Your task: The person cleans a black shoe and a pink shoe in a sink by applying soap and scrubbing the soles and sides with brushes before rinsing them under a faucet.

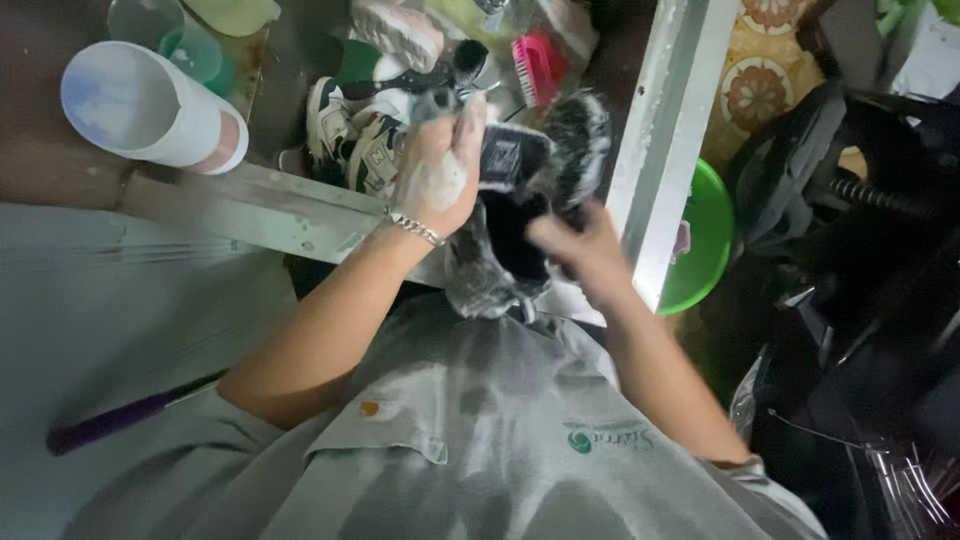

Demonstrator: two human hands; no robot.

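Observation:
I hold a black shoe (515,170) covered in white soap foam in front of my chest, over a wash area. My left hand (440,165), foamy and with a chain bracelet at the wrist, wraps around the shoe's left side. My right hand (578,248) grips the shoe's lower right edge by the dark opening, fingers closed on it. The far end of the shoe (580,130) is blurred and thick with suds. Whether a brush is in the right hand cannot be told.
A pair of white, black and green sneakers (352,135) lies just beyond my left hand. A pink brush (540,65) lies behind them. A white tub (150,105) lies at the upper left, a green basin (705,240) to the right, and black bags (860,300) beyond it. A purple handle (110,420) is at the lower left.

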